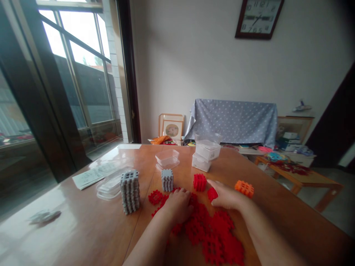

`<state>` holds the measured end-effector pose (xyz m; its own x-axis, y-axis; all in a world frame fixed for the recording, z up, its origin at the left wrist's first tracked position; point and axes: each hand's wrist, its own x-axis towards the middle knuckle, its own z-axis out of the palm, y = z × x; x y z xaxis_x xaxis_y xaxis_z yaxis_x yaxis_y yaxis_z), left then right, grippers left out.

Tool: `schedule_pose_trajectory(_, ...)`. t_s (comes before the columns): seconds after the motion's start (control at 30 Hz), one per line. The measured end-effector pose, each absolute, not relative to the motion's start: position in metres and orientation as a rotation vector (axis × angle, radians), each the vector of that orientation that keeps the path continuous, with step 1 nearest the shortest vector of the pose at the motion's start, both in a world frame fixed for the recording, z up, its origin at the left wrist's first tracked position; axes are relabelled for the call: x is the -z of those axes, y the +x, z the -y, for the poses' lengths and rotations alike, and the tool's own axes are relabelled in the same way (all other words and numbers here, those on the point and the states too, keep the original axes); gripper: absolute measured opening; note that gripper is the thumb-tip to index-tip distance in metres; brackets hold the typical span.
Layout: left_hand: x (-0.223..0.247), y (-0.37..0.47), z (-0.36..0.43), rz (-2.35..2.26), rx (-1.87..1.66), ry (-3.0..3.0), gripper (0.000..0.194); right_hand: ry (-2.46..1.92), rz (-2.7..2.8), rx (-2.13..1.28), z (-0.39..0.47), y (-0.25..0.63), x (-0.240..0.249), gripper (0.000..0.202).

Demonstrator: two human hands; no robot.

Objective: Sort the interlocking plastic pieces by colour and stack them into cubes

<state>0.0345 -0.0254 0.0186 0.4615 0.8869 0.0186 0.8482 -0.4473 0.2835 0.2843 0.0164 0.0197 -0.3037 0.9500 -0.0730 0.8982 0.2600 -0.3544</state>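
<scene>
Many flat red notched pieces lie in a loose pile on the wooden table. My left hand rests on the pile's upper left part, fingers curled down; what they touch is hidden beneath them. To the right, my right hand is closed around a red block, between thumb and fingers. Just behind it stands a red stack. A tall grey stack and a shorter grey stack are on the left, and an orange stack sits beyond my right forearm.
Clear plastic containers and white boxes stand at the table's back. Lids, paper sheets and a small plastic bag lie on the left. A low wooden table is at the right.
</scene>
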Motion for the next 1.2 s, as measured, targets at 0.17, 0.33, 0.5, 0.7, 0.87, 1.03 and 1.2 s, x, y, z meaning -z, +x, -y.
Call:
schedule_pose_trajectory(0.17, -0.02, 0.034, 0.026, -1.513, -0.216, 2.484, 0.031, -1.734, 2.347, -0.503, -0.009, 0.293, -0.021, 0.094)
schedule_pose_trajectory(0.33, -0.022, 0.034, 0.026, -1.512, -0.186, 2.485, 0.032, -1.739, 2.308, -0.474, -0.006, 0.299, -0.017, 0.087)
schedule_pose_trajectory(0.5, -0.021, 0.033, 0.026, -1.5, -0.224, 2.485, 0.03, -1.716, 2.294, -0.487, -0.006, 0.296, -0.019, 0.08)
schedule_pose_trajectory(0.7, -0.021, 0.034, 0.027, -1.499, -0.21, 2.478, 0.03, -1.644, 2.27, -0.555, -0.013, 0.295, -0.014, 0.085)
schedule_pose_trajectory(0.87, -0.024, 0.034, 0.027, -1.503, -0.198, 2.461, 0.032, -1.696, 2.287, -0.518, -0.02, 0.3, -0.002, 0.091)
schedule_pose_trajectory(1.03, -0.024, 0.03, 0.026, -1.531, -0.248, 2.472, 0.03, -1.74, 2.287, -0.494, -0.02, 0.298, 0.002, 0.083)
schedule_pose_trajectory(1.2, -0.031, 0.021, 0.024, -1.676, -0.197, 2.446, 0.025, -1.709, 2.315, -0.454, -0.019, 0.295, 0.001, 0.062)
